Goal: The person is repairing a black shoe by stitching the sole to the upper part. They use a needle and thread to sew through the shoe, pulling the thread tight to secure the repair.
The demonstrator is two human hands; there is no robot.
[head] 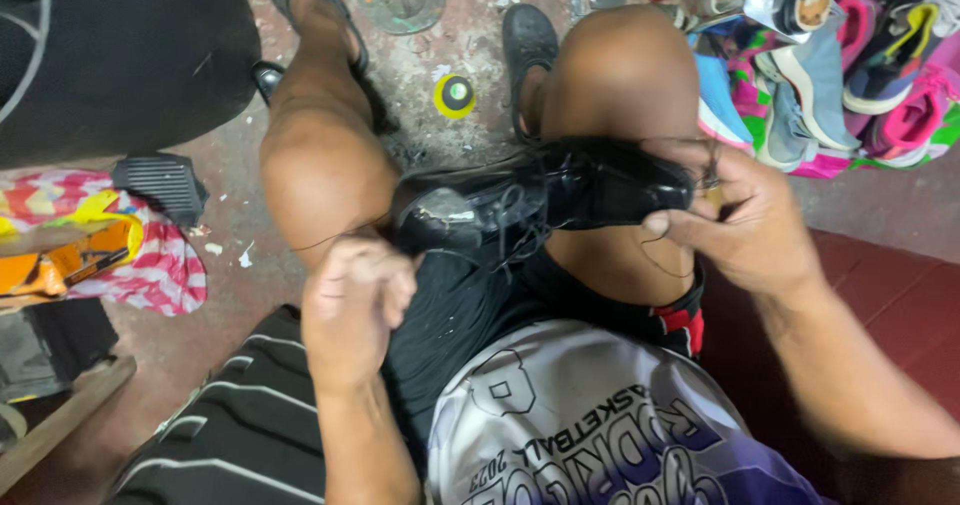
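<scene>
Past where we've got our right hand (745, 220), there's a heap of sneakers (850, 75) in pink, blue and green. Up beyond both hands a yellow tape roll (455, 95) sits on the floor. Off to the side of our left hand (355, 305) we see a striped red-and-white cloth (165, 270) and a black ribbed block (160, 185).

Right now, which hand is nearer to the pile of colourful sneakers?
Right. The right hand grips the black shoe's end just below the sneaker pile; the left hand is at the shoe's other end, far across the lap.
</scene>
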